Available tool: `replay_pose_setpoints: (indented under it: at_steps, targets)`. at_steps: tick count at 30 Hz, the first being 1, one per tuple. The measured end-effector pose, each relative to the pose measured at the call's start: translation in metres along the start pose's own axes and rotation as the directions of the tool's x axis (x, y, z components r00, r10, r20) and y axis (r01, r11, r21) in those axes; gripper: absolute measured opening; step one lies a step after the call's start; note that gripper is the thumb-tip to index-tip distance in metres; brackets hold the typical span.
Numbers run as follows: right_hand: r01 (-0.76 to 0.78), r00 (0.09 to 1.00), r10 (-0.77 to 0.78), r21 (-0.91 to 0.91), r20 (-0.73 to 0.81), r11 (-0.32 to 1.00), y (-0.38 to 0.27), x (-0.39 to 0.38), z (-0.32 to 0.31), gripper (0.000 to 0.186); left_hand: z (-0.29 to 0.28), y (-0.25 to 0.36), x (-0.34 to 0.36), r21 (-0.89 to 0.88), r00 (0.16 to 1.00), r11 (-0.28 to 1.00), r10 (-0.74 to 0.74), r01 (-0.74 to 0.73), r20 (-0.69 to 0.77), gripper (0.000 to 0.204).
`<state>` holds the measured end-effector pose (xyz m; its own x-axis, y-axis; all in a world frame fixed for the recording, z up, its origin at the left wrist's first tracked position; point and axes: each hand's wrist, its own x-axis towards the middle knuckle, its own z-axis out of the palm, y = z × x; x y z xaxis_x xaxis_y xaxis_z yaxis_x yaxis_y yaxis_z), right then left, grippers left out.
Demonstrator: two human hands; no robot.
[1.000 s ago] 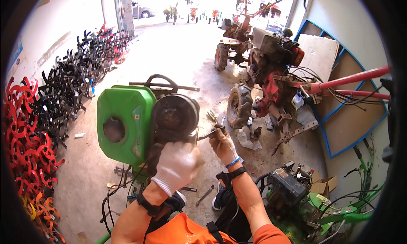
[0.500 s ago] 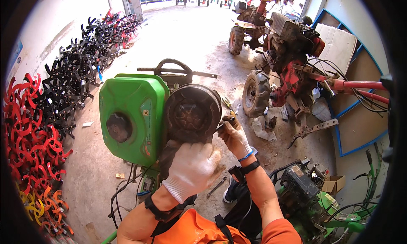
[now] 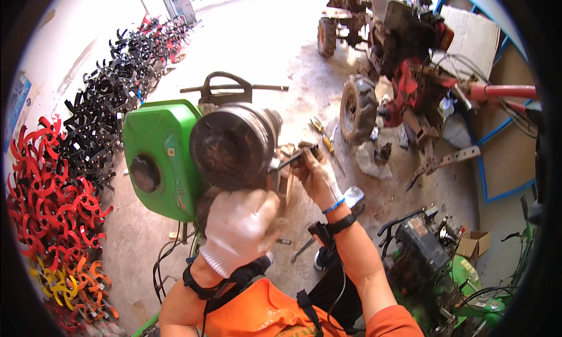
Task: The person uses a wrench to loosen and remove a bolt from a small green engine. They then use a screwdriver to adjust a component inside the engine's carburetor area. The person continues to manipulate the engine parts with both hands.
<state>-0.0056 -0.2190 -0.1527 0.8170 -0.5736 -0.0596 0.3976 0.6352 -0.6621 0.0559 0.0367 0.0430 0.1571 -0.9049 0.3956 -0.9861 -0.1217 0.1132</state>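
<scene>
My left hand (image 3: 240, 226) wears a white knit glove and is closed against the engine just below a round dark drum (image 3: 222, 147); what its fingers hold is hidden. Right of the drum, my right hand (image 3: 311, 176), in a soiled glove, grips a thin dark metal tool (image 3: 297, 157) whose tip reaches the engine's side. A green fuel tank (image 3: 158, 144) with a black cap sits beside the drum, and a dark bracket with a crossbar (image 3: 234, 86) rises behind them. Pliers and yellow-handled tools (image 3: 329, 145) lie on the floor past my right hand.
Piles of red, black and orange curved blades (image 3: 50, 208) line the left wall (image 3: 58, 38). Dirty red tillers (image 3: 404, 91) stand at right, by a blue-framed panel (image 3: 506, 161). A green machine (image 3: 430, 255) and cardboard box (image 3: 474, 243) are at lower right, a wrench (image 3: 301, 250) on the floor (image 3: 123, 231).
My view has shifted slightly. My right hand and its tool sit higher beside the drum than a second ago; my left hand stays curled below the drum, moving a little.
</scene>
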Motion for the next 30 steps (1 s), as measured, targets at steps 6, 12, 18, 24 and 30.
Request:
replay_pose_setpoints:
  at_steps: [6, 12, 18, 24, 30]
  targets:
    - [-0.110, 0.991, 0.115, 0.078, -0.062, 0.991, 0.000, -0.004, 0.010, 0.027, 0.000, 0.006, 0.001, 0.005, 1.000, 1.000, -0.031, 0.031, -0.001, 0.055]
    - [-0.058, 0.997, 0.064, 0.120, -0.046, 0.991, 0.005, -0.002, 0.029, 0.032, -0.001, 0.007, 0.003, 0.036, 0.999, 0.999, -0.037, 0.035, 0.040, 0.058]
    - [-0.110, 0.994, 0.106, -0.145, -0.038, 0.983, -0.002, 0.000, 0.037, 0.039, 0.000, 0.005, 0.001, 0.050, 0.998, 0.998, -0.026, 0.024, 0.054, 0.056]
    - [-0.029, 0.999, 0.028, -0.069, -0.024, 0.997, 0.012, 0.009, 0.042, 0.036, -0.002, 0.004, 0.002, 0.043, 0.998, 0.999, -0.013, 0.010, 0.064, 0.057]
    - [-0.046, 0.999, 0.046, -0.004, 0.015, 0.999, 0.013, 0.015, 0.032, 0.023, -0.004, 0.004, 0.002, 0.018, 0.996, 1.000, -0.022, 0.021, 0.084, 0.060]
